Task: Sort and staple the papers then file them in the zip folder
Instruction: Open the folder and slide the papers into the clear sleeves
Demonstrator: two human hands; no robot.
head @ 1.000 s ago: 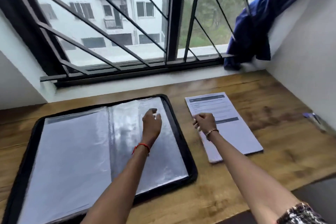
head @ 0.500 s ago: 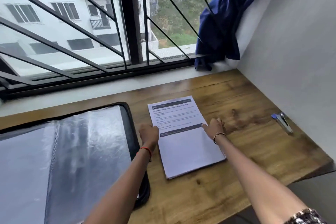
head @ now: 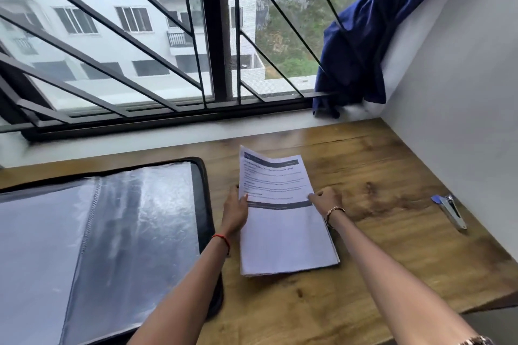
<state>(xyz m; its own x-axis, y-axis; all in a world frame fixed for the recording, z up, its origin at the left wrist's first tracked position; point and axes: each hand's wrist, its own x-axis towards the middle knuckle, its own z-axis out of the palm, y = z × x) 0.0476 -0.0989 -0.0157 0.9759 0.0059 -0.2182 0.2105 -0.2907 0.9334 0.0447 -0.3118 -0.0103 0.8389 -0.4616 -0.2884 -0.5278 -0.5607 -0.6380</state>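
The fingers [head: 311,196] of the right hand [head: 326,199] are curled and pinched on the right edge of the top sheet [head: 273,176]. On the opposite edge the thumb of the left hand [head: 235,213] is laid on the same sheet, and the other left fingers are hidden under the paper, so a grip from both sides is judged. The far end of the sheet is lifted and bowed toward the window, while its near part is kept on the stack of papers [head: 286,241].

The stack is laid on the tabletop [head: 378,266] between the two hands, with its long axis running away from the person and its near end angled slightly to the right. No staple can be made out, so sorting is taken to be the step in hand.

The stapler [head: 450,211] is found to the right, well apart from the stack and close to the wall, with the right hand the nearer. The zip folder [head: 207,199] is spread open on the left, just beside the left hand. Clear sleeves [head: 134,227] are seen inside it, but whether any sheet is held in them cannot be told.
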